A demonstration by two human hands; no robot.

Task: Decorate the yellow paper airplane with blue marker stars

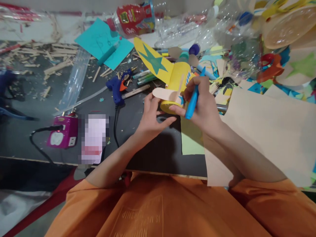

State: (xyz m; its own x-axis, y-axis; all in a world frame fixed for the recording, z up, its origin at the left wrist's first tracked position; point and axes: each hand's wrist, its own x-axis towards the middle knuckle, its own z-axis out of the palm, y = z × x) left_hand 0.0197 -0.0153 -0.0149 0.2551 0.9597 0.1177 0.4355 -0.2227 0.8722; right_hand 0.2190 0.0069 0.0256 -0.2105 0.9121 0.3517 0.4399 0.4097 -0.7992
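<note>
A model plane with a yellow paper-covered body (179,74) is tilted over the dark table. Its yellow wing (155,62) bears a green star, and a pale rounded piece (165,94) crosses its near end. My left hand (152,117) steadies that end, its fingers at the pale piece and its thumb stretched out to the right. A blue marker pen (194,100) is gripped in my right hand (203,102), whose fingers also touch the near end of the plane. The marker's tip cannot be made out.
A blue glue gun (116,89) with a cord lies left of the plane. Further left are a phone (95,138) and a magenta power adapter (64,133). Wood sticks, plastic bottles (135,18) and paper scraps crowd the back. Beige paper sheets (266,131) cover the right side.
</note>
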